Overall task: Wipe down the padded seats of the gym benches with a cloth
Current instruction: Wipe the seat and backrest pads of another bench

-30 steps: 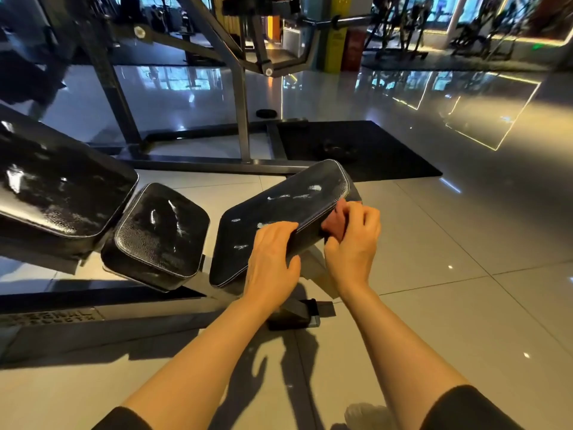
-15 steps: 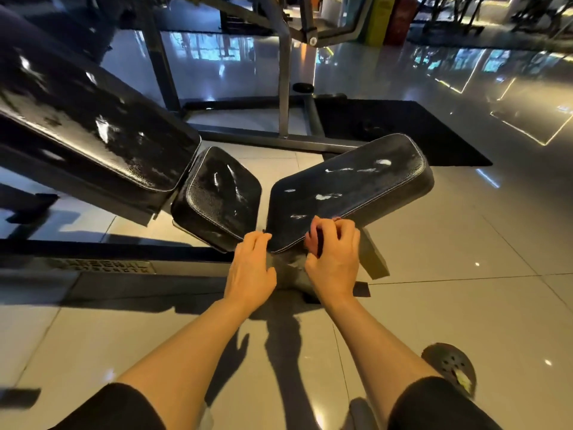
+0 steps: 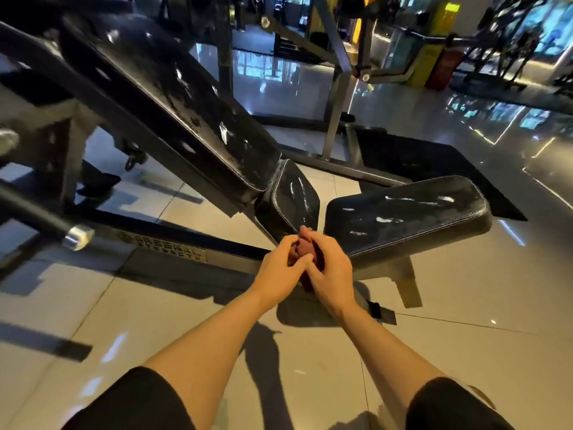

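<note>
A dark red cloth (image 3: pixel 303 249) is bunched between my two hands, mostly hidden by them. My left hand (image 3: pixel 279 270) and my right hand (image 3: pixel 330 268) both grip it, fingers curled, just in front of the gap between two black pads. The flat pad (image 3: pixel 406 217) lies to the right with wet streaks on its top. The small seat pad (image 3: pixel 293 200) tilts up just behind my hands. The long inclined back pad (image 3: pixel 173 97) rises to the upper left.
A steel bar with a chrome end cap (image 3: pixel 77 237) juts in from the left. The bench's frame rail (image 3: pixel 173 240) runs along the tiled floor. A black floor mat (image 3: pixel 434 169) and a machine upright (image 3: pixel 336 113) stand behind the bench.
My right hand has slid the cloth leftward along the flat pad's near edge and off it. Both hands have come together on the cloth. The view has swung left.
</note>
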Demonstrator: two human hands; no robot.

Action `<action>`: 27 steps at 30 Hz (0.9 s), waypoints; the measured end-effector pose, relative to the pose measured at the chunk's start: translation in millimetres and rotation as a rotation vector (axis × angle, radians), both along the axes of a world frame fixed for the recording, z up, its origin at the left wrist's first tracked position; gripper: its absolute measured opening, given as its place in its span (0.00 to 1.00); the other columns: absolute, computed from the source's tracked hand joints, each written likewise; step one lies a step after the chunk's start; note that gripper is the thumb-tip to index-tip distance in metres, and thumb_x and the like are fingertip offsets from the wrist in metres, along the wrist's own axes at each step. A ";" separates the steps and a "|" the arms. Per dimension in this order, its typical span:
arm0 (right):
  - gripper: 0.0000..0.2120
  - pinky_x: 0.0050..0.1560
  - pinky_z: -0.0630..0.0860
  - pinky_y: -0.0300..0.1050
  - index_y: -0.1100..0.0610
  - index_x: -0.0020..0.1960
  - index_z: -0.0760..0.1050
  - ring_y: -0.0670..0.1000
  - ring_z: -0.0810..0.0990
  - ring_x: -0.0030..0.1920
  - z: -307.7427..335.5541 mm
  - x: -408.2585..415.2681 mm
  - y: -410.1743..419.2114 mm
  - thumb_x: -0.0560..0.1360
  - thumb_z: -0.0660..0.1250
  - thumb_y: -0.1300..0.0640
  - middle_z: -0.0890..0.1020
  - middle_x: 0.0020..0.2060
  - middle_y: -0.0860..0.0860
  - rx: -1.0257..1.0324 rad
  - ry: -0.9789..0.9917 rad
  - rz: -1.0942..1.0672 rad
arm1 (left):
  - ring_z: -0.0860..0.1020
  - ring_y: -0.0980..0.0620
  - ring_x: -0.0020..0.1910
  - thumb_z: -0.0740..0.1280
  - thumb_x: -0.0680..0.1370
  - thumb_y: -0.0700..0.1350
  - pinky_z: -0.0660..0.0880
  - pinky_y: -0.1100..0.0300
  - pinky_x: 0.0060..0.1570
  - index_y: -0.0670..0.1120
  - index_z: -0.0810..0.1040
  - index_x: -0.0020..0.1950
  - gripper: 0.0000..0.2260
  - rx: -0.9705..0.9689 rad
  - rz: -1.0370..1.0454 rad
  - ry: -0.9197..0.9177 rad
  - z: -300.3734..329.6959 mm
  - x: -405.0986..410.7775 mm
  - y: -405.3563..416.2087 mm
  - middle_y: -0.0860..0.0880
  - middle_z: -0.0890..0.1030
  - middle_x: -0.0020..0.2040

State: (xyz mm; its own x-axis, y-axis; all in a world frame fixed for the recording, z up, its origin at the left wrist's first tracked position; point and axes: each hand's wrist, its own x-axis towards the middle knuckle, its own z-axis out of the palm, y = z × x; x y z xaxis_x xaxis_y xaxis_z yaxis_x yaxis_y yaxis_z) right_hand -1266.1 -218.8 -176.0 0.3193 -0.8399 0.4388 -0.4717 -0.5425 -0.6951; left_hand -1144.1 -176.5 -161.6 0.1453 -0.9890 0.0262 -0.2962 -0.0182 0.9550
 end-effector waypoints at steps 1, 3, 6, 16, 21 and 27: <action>0.24 0.64 0.72 0.44 0.46 0.70 0.70 0.44 0.74 0.62 8.7 9.5 1.1 0.76 0.68 0.61 0.77 0.62 0.45 -0.016 0.033 0.043 | 0.77 0.56 0.57 0.66 0.79 0.46 0.75 0.67 0.52 0.51 0.69 0.69 0.18 -0.031 0.030 0.005 6.7 9.4 6.1 0.53 0.78 0.58; 0.24 0.64 0.72 0.44 0.46 0.69 0.71 0.44 0.74 0.63 25.4 29.8 1.9 0.76 0.68 0.61 0.77 0.62 0.46 -0.057 0.098 0.138 | 0.76 0.58 0.54 0.68 0.78 0.43 0.73 0.70 0.49 0.52 0.67 0.68 0.20 -0.088 0.111 0.008 17.9 30.1 13.9 0.57 0.76 0.54; 0.25 0.66 0.71 0.50 0.51 0.69 0.73 0.48 0.74 0.64 47.5 58.4 1.3 0.73 0.70 0.62 0.77 0.63 0.49 -0.119 0.218 0.285 | 0.77 0.52 0.57 0.68 0.76 0.37 0.77 0.60 0.52 0.53 0.70 0.65 0.20 -0.089 0.284 0.097 23.5 53.9 13.1 0.52 0.78 0.55; 0.22 0.63 0.68 0.45 0.57 0.68 0.70 0.55 0.69 0.66 33.7 42.8 -15.2 0.74 0.67 0.64 0.72 0.65 0.54 -0.003 0.310 -0.005 | 0.73 0.55 0.54 0.72 0.74 0.37 0.69 0.79 0.46 0.46 0.75 0.61 0.17 -0.173 0.540 -0.119 12.8 50.3 2.2 0.50 0.68 0.60; 0.22 0.57 0.74 0.46 0.53 0.66 0.70 0.52 0.72 0.60 26.6 42.4 -20.9 0.74 0.67 0.64 0.74 0.61 0.51 0.016 0.396 0.064 | 0.70 0.59 0.52 0.70 0.75 0.38 0.67 0.80 0.42 0.49 0.71 0.62 0.18 -0.280 0.531 -0.232 17.2 41.4 -22.3 0.52 0.72 0.56; 0.31 0.65 0.68 0.42 0.49 0.73 0.64 0.49 0.67 0.68 16.6 32.2 -26.7 0.73 0.70 0.59 0.70 0.68 0.47 -0.060 0.444 0.118 | 0.70 0.60 0.48 0.68 0.77 0.40 0.66 0.73 0.42 0.52 0.72 0.55 0.11 -0.195 0.584 -0.308 2.5 13.6 -37.1 0.55 0.67 0.55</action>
State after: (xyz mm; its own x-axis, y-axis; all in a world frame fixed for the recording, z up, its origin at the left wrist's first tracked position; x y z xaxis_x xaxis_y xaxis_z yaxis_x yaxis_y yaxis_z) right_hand -1233.9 -245.5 -159.4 0.5796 -0.7636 0.2845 -0.6491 -0.6437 -0.4053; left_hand -1130.5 -213.6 -159.1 0.6104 -0.7238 0.3217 -0.5486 -0.0935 0.8308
